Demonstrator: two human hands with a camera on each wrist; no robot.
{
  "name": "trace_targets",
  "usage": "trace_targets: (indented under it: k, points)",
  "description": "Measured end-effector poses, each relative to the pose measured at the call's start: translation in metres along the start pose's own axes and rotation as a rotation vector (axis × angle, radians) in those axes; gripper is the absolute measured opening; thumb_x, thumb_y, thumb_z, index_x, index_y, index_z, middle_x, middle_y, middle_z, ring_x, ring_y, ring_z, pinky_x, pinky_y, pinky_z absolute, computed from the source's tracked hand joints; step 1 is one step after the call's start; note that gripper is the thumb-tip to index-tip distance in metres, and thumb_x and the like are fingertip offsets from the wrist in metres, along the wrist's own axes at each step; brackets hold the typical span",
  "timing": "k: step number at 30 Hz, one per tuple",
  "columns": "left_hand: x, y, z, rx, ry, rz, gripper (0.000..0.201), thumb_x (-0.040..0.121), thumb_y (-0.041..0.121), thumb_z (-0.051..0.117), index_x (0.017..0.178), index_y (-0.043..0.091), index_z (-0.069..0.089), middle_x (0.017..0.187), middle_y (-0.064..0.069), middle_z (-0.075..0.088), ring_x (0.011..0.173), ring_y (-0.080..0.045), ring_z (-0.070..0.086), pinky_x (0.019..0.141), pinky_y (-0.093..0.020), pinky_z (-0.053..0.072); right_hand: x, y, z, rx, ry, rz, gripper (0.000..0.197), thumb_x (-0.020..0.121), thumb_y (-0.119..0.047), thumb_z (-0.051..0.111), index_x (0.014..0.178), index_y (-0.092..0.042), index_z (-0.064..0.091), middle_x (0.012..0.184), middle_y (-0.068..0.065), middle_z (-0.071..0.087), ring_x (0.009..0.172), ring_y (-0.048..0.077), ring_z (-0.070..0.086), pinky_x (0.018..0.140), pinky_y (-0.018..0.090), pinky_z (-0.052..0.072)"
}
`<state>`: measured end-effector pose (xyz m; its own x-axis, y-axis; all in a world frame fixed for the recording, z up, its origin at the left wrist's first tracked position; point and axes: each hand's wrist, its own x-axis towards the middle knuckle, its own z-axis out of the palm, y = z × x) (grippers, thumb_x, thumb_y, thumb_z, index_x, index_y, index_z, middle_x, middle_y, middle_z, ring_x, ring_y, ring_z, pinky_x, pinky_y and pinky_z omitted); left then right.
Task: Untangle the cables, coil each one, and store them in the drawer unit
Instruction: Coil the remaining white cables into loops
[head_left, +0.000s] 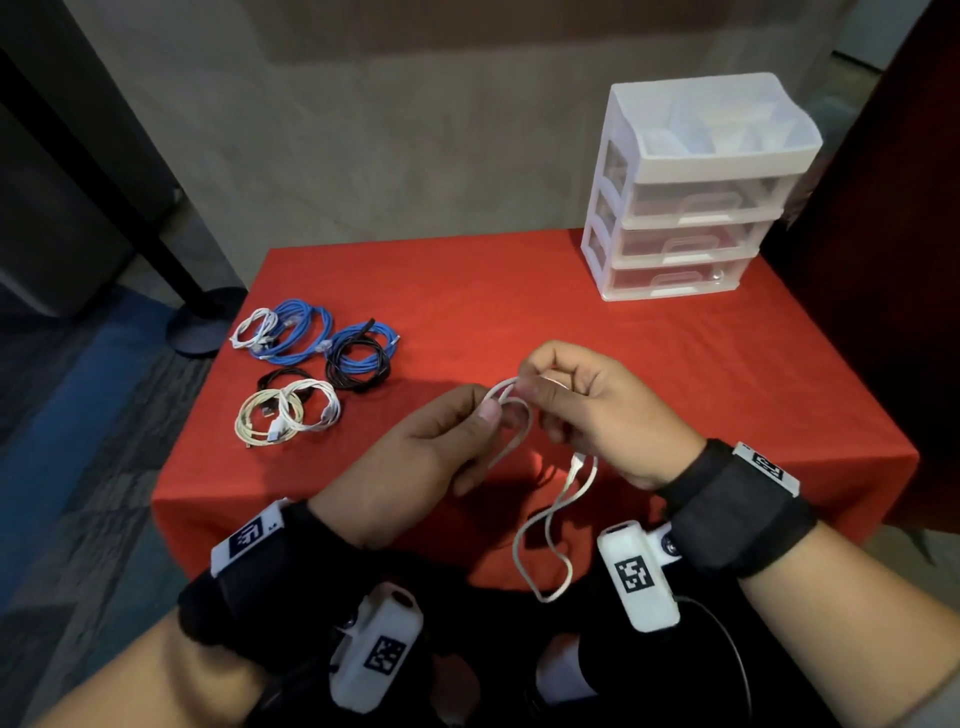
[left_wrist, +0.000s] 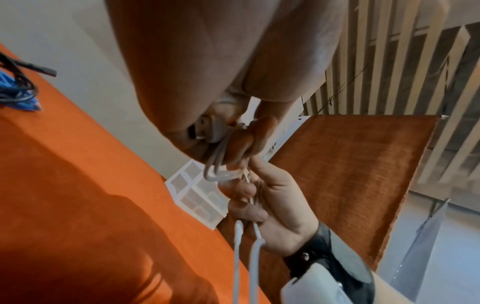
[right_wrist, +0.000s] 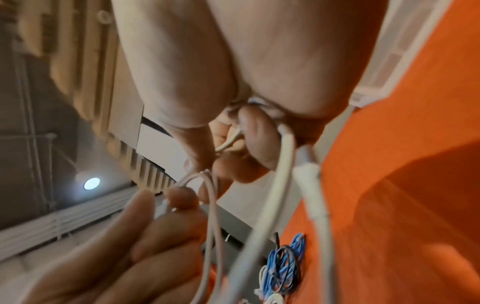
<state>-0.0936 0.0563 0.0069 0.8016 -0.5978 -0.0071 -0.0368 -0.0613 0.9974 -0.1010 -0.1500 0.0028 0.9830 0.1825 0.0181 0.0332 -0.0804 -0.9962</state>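
Observation:
A white USB cable (head_left: 540, 525) hangs between both hands over the near middle of the red table (head_left: 649, 364). My left hand (head_left: 441, 441) pinches small loops of it (head_left: 506, 415) between thumb and fingers. In the left wrist view its USB plug (left_wrist: 205, 128) lies against the left palm. My right hand (head_left: 587, 405) pinches the same cable (right_wrist: 283, 164) just right of the loops. The slack drops past the table's front edge. The white drawer unit (head_left: 691, 192) stands at the back right with its top drawer pulled out.
Several coiled cables lie at the table's left: a blue one with a white one (head_left: 291, 332), a blue and black one (head_left: 361, 361), and cream, white and black ones (head_left: 288, 410). A dark pole base (head_left: 200, 322) stands on the floor left of the table.

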Motion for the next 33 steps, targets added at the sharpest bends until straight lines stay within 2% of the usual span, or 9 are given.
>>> trace_targets:
  k: [5,8,11,13,18,21,25,28,33]
  points:
    - [0.004,-0.004,-0.004,0.120,0.103,-0.023,0.026,0.107,0.025,0.047,0.106,0.003,0.061,0.064,-0.001,0.043,0.057,-0.010,0.036,0.055,-0.022,0.031,-0.005,-0.001,0.011,0.189,-0.053,0.073,0.016,0.104,-0.025,0.054,0.089,-0.018,0.055,0.072,0.003,0.052,0.048,0.008,0.027,0.039,0.019,0.016]
    - [0.008,-0.007,-0.003,0.193,0.177,-0.048,0.024,0.107,0.025,0.048,0.094,0.010,0.061,0.060,0.001,0.048,0.057,-0.011,0.040,0.054,-0.022,0.033,-0.004,-0.002,0.015,-0.165,-0.027,-0.047,0.013,0.106,-0.016,0.052,0.097,-0.007,0.056,0.069,0.000,0.049,0.049,0.001,0.038,0.049,0.015,0.030]
    - [0.010,-0.002,-0.001,0.170,0.180,-0.059,0.029,0.108,0.025,0.044,0.103,0.006,0.065,0.063,0.000,0.050,0.055,-0.009,0.045,0.053,-0.017,0.036,-0.001,-0.006,0.014,-0.385,0.075,-0.151,0.018,0.105,-0.015,0.055,0.090,-0.007,0.062,0.064,-0.001,0.055,0.056,0.004,0.046,0.055,0.024,0.035]
    - [0.010,0.005,-0.002,-0.016,0.177,-0.120,0.037,0.109,0.024,0.039,0.103,-0.003,0.064,0.068,-0.002,0.048,0.051,-0.007,0.046,0.048,-0.013,0.036,0.001,-0.006,0.009,-0.336,0.096,-0.128,0.020,0.104,-0.016,0.056,0.089,-0.006,0.064,0.064,0.000,0.057,0.057,0.011,0.047,0.054,0.031,0.037]
    - [0.005,0.007,-0.011,-0.127,0.077,-0.195,0.029,0.105,0.032,0.049,0.096,0.007,0.062,0.067,0.002,0.041,0.052,-0.013,0.038,0.049,-0.028,0.018,-0.004,-0.009,0.005,-0.091,-0.039,-0.027,0.014,0.102,-0.009,0.058,0.100,0.004,0.063,0.064,-0.006,0.062,0.042,0.000,0.042,0.043,0.011,0.032]
    - [-0.001,0.011,-0.017,-0.251,0.074,-0.268,0.026,0.105,0.025,0.045,0.090,0.006,0.053,0.067,-0.002,0.029,0.048,-0.010,0.030,0.047,-0.021,0.023,-0.008,-0.010,-0.004,0.011,-0.037,-0.001,0.016,0.098,0.003,0.058,0.110,0.013,0.063,0.066,-0.009,0.066,0.041,-0.003,0.051,0.041,0.008,0.038]
    - [-0.006,0.013,-0.025,-0.352,0.098,-0.279,0.023,0.103,0.025,0.043,0.089,0.008,0.051,0.069,-0.002,0.025,0.047,-0.008,0.026,0.051,-0.026,0.016,-0.007,0.002,-0.022,0.045,0.015,0.068,0.022,0.089,-0.021,0.071,0.103,-0.005,0.075,0.073,0.006,0.064,0.044,0.007,0.030,0.041,0.023,0.015]
    - [-0.006,0.017,-0.023,-0.490,0.152,-0.310,0.022,0.103,0.026,0.043,0.089,0.012,0.051,0.069,0.002,0.034,0.045,-0.005,0.028,0.043,-0.018,0.024,-0.005,0.014,-0.022,-0.018,0.064,0.081,0.020,0.095,-0.027,0.067,0.100,-0.010,0.077,0.067,0.003,0.058,0.049,0.015,0.028,0.047,0.030,0.014]
    - [0.000,0.033,-0.022,-0.792,0.270,-0.195,0.027,0.108,0.027,0.037,0.086,0.018,0.051,0.118,-0.007,0.072,0.058,-0.001,0.057,0.052,-0.013,0.042,-0.012,0.039,0.010,-0.293,0.068,0.028,0.018,0.104,-0.024,0.057,0.103,-0.018,0.074,0.060,-0.005,0.054,0.051,0.005,0.042,0.050,0.024,0.033]
